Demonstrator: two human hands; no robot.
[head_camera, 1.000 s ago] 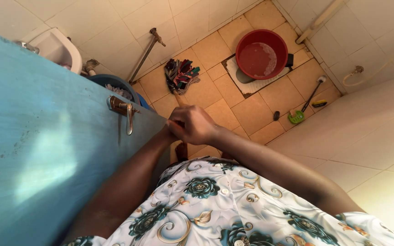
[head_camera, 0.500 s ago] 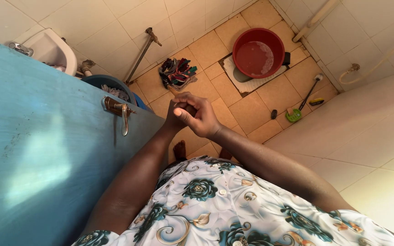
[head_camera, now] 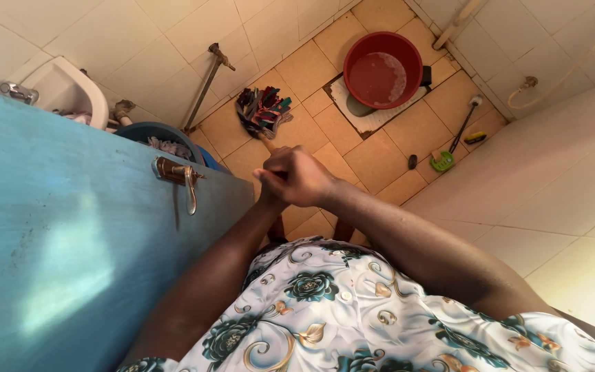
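Mop (head_camera: 263, 110) stick stiff, light, rag head floppy; grip high on stick. Your right hand (head_camera: 301, 178) wraps it, left hand (head_camera: 268, 198) mostly hidden, can't tell.

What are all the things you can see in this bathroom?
basin: one, red, water in it, on the floor at the top
mop head: one, many-coloured strips, on the floor beyond the hands
brush: one, green head, long handle, on the floor at right
door: one, blue, at left
door handle: one, metal, on the door's edge
sink: one, white, top left
bucket: one, blue, cloth inside, below the sink
pipe: one, rusty, leaning on the wall
dress: one, white with dark flowers, bottom
right hand: closed over the left
left hand: mostly hidden beneath it
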